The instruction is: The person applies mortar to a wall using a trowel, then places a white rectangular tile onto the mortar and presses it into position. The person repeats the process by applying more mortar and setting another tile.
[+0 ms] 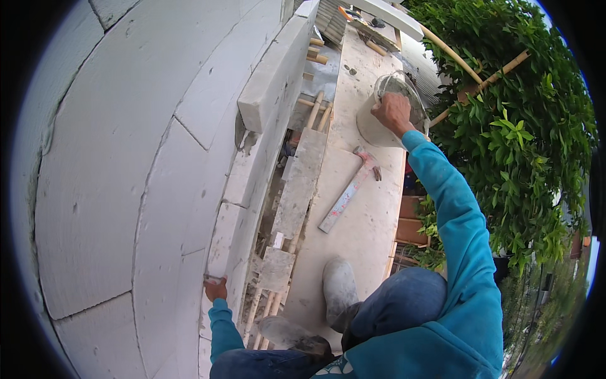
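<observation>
My right hand (394,114), in the upper right, is closed inside the mouth of a pale bucket (372,129) with grey contents; what it grips is hidden. My left hand (215,288), at lower left, is closed at the ledge of white blocks (224,234), around something greyish that I cannot make out. A paint-smeared hammer (347,196) lies on the pale plank below the bucket. A loose-looking white block (252,104) stands higher along the ledge, with grey mortar (243,142) beneath its near end.
A white block wall (101,177) fills the left side. Bamboo poles and narrow boards (293,170) form scaffolding beside the plank (341,249) where my booted feet (334,290) are. Leafy branches (517,126) and bamboo rails (454,54) line the right; a white beam (391,16) crosses at top.
</observation>
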{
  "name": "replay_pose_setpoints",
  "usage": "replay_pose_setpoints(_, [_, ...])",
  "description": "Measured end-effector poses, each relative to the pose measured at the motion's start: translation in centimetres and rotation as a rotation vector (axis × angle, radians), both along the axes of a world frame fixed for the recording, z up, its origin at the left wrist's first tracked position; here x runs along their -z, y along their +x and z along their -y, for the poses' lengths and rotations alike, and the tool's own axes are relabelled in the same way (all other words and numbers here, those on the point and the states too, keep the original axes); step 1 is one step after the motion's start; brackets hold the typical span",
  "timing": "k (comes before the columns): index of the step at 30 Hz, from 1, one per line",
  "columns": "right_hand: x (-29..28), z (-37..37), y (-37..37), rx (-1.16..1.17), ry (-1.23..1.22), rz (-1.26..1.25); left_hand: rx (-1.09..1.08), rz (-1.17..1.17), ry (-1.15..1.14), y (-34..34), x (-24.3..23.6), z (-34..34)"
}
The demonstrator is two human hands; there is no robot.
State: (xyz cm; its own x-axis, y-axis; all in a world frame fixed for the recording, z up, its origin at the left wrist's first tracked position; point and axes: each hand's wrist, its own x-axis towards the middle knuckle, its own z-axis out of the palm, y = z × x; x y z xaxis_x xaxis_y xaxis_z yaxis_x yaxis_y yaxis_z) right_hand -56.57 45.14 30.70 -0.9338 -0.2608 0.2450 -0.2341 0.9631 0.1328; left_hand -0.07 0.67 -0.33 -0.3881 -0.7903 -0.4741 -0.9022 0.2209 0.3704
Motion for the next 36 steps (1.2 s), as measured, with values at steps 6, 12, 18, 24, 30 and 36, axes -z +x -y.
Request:
replay_pose_setpoints(6, [-0.5,0.7,2.0,-0.063,-0.04,0.005,0.024,0.047,0.044,-1.3,-0.6,-0.1])
replay_pose_setpoints(12, [-2.5,-1.1,4.1,-0.124,-0.037,0.174,0.022,-0.06,-0.081,-0.2,1.7,1.0])
replay_pose_setpoints(18, [-6.4,-4.6,8.7,0.217,-0.081,0.662,-0.004,-0.073,-0.063,-0.7,1.5,0.2])
replay_pose_setpoints(24, [-10.3,-5.0,8.3,0.237,0.047,0.594,-0.002,-0.076,0.006,-1.4,0.4,-0.2])
replay_pose_setpoints(30, [-15.1,-9.2,10.7,0.303,0.135,0.298,0.014,-0.041,-0.052,-1.1,-0.2,0.1])
replay_pose_setpoints(36, [-10.4,-13.6,10.1,0.256,0.29,0.022,0.016,-0.032,-0.033,-0.8,1.6,-0.1])
